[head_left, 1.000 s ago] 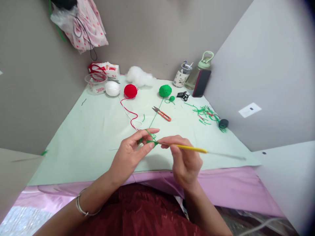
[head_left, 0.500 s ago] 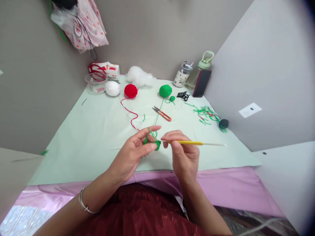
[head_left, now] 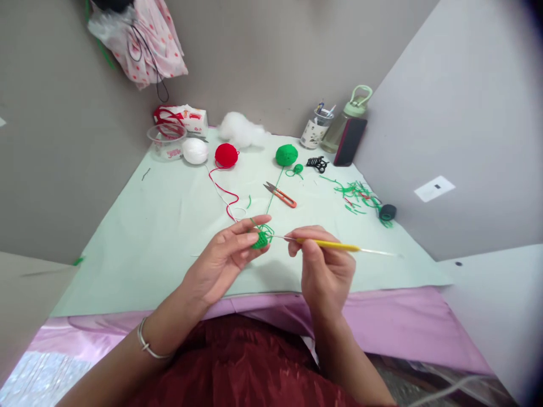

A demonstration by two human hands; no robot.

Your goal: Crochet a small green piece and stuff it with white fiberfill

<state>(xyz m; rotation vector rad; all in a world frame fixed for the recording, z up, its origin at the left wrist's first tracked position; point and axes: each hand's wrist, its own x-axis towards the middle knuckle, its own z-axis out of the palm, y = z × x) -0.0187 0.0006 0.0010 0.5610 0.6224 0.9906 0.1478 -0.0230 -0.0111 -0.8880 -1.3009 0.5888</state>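
Holding the green stitched piece [head_left: 260, 240] was the work of the left hand [head_left: 224, 251], just above the near part of the table [head_left: 139, 243]. Left grip: thumb and fingers pinched on the piece, index finger extended with green yarn near it. Right grip: fingers closed pen-fashion on the yellow-handled hook [head_left: 335, 245], no gap seen; its metal tip reached the loops at the piece's right edge. Whether the tip had caught a loop could not be told.

Progress, as judged: a small patch of close, regular stitches was already formed. Loose green loops stood beside it, so the piece looked unfinished. A yarn strand [head_left: 272, 198] ran uncut from the hand, past the orange-handled snips [head_left: 286, 199], towards the green ball [head_left: 287, 154], which was well filled. Stitch count and amount left: not readable, the fingers covering part of the piece.

A small green knot-like item [head_left: 298, 168] lay near the ball. The red ball [head_left: 226, 155] and white ball [head_left: 195, 151] sat farther left, both apart from the hands.
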